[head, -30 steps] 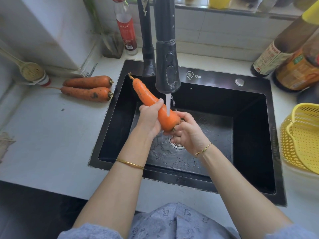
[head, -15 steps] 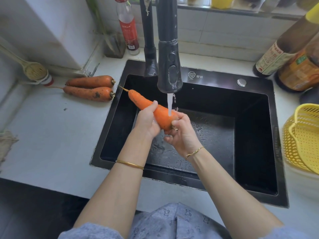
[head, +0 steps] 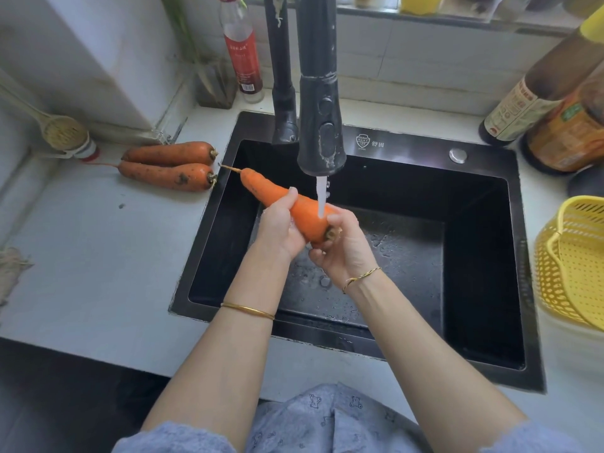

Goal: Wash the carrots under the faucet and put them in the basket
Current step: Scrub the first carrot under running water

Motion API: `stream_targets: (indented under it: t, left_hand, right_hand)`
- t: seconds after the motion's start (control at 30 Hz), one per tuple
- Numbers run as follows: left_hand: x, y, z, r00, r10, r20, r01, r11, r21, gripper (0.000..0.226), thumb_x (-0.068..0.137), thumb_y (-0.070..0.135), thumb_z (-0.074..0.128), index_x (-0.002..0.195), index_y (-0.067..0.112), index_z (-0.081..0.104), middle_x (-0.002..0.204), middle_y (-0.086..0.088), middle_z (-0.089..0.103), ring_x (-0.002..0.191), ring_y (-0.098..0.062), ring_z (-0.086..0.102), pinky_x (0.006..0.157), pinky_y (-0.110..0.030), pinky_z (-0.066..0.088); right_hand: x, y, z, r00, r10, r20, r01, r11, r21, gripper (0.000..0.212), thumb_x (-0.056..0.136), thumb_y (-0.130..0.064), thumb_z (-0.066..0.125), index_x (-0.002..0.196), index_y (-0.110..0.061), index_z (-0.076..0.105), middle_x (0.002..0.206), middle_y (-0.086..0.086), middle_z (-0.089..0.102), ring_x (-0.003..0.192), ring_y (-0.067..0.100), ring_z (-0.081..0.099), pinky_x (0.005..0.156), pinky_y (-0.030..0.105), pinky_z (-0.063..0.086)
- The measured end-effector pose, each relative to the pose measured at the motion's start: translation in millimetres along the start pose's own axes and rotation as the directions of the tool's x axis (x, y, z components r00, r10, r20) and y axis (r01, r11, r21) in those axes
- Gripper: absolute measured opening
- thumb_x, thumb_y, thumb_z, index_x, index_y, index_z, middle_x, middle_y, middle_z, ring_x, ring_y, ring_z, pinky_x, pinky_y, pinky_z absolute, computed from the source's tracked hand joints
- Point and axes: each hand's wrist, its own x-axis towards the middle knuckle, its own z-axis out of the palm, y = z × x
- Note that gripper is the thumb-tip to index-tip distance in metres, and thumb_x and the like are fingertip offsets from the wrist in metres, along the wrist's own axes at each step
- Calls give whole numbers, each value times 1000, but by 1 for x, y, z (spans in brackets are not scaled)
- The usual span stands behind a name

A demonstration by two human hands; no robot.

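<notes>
While water (head: pixel 321 194) runs from faucet (head: pixel 322 125), carrot (head: pixel 284 204) held over sink (head: pixel 408 146), thick end under stream, tip pointing left. Left hand (head: pixel 279 228) wraps mid-section, fingers curled round it; right hand (head: pixel 344 248) cups thick end, thumb on top. Two soiled carrots (head: pixel 163 176) lie side by side on counter (head: pixel 98 256) left of sink. Yellow basket (head: pixel 572 263) at right edge, well apart.

- We see a white tiled wall (head: pixel 408 70) behind a black sink (head: pixel 408 147).
- A pale surface (head: pixel 98 273) surrounds it, evenly lit.
- The floor (head: pixel 49 403) below us is dark.
- A ledge (head: pixel 441 19) tops the wall.
</notes>
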Motion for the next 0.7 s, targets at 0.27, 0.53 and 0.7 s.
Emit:
stream_targets:
  t: [0.27, 0.53, 0.7]
  left_hand:
    - [1, -4, -4, 1000, -24, -5, 24, 1000, -11, 60, 98, 29, 57, 147, 6, 30, 132, -22, 56, 112, -38, 62, 99, -58, 47]
    - [-5, -3, -1, 1000, -20, 2, 20, 1000, 9, 57, 99, 27, 56, 146, 4, 34, 130, -21, 57, 109, -35, 63, 96, -55, 50]
    - [-9, 1, 3, 999, -25, 21, 25, 1000, 12, 55, 100, 27, 53, 145, 3, 33, 131, -21, 56, 109, -36, 61, 84, -52, 51]
  right_hand:
    - [6, 1, 0, 991, 108, -77, -111, 993, -39, 28, 77, -22, 53, 104, -15, 54, 85, 6, 51, 47, 7, 48, 45, 20, 35]
    - [11, 3, -6, 991, 101, -91, -106, 992, -62, 48, 70, -27, 57, 115, -11, 51, 84, 5, 50, 42, 6, 48, 45, 22, 38]
    - [9, 5, -16, 997, 67, -31, -66, 997, 46, 55, 72, -20, 54, 125, -7, 50, 96, 13, 52, 50, 12, 52, 45, 23, 43]
